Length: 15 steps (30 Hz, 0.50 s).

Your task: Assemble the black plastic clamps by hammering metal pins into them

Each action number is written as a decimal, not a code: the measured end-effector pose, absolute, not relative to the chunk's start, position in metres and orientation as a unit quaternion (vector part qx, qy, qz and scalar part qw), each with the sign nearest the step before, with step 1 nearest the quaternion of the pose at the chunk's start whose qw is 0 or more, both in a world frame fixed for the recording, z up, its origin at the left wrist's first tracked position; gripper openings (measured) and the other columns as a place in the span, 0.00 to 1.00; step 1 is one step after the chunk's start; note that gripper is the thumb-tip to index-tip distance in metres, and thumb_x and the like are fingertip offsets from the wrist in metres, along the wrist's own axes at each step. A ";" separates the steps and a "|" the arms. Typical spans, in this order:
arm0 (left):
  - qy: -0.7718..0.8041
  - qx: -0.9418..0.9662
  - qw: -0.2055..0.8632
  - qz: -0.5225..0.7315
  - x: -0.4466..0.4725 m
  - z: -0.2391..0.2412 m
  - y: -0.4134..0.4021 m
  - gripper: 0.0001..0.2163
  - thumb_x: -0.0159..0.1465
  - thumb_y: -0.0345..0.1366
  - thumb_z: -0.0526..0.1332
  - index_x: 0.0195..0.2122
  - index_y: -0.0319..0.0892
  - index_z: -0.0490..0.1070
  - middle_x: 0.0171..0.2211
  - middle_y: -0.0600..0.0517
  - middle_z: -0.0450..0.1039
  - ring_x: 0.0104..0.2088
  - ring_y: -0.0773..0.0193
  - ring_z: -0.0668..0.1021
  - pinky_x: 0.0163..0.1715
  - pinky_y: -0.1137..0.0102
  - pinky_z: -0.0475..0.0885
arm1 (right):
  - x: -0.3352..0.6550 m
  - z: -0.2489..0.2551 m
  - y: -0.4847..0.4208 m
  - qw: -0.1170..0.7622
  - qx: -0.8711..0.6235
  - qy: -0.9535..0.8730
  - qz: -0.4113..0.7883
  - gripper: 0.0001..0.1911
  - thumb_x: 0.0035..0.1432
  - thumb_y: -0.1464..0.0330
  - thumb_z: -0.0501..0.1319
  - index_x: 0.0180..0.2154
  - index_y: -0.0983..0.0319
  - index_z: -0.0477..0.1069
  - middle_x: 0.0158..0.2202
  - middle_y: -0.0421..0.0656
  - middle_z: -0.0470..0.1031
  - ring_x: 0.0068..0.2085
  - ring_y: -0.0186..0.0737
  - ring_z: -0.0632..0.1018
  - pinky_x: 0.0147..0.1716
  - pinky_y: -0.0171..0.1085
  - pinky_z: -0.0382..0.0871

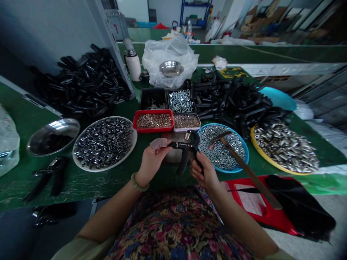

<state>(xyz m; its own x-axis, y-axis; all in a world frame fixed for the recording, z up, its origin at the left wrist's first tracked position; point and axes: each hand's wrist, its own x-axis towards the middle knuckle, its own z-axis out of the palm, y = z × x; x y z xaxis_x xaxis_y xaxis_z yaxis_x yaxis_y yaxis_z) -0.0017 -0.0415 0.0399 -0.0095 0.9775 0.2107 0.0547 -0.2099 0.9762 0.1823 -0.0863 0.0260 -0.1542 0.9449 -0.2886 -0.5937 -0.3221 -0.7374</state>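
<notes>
A black hand-grip exerciser with a metal spring [187, 146] is held up in front of me over the green table [89, 180]. My left hand [152, 159], thumb capped with a tan finger cot, pinches the end of one handle. My right hand [204, 171] is wrapped round the other handle from below. Just behind the exerciser stand a red tray of small metal pins [153, 121] and a blue bowl of nuts [222, 147].
A white plate of metal rings [104, 142], a steel bowl [52, 135] and a finished gripper [47, 177] lie left. Piles of black handles [86, 85] sit behind, more handles [238, 103] right. A yellow bowl of springs [284, 148], a long metal tool [249, 171], a red tray [257, 206].
</notes>
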 end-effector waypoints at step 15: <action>0.492 0.632 0.506 0.321 -0.016 0.005 -0.087 0.15 0.67 0.40 0.52 0.51 0.47 0.72 0.52 0.49 0.75 0.55 0.58 0.75 0.59 0.59 0.67 | 0.193 0.068 -0.090 0.163 -0.611 -0.737 0.239 0.22 0.63 0.65 0.53 0.58 0.61 0.65 0.44 0.50 0.79 0.40 0.51 0.81 0.40 0.44 0.73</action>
<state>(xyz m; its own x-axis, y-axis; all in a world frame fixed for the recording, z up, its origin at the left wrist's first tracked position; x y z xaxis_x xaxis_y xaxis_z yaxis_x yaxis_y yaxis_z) -0.0158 -0.0871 0.0049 0.3113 0.9458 -0.0926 0.2966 -0.0041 0.9550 0.1928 -0.0899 0.0682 -0.1998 0.9785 -0.0520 0.8234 0.1388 -0.5503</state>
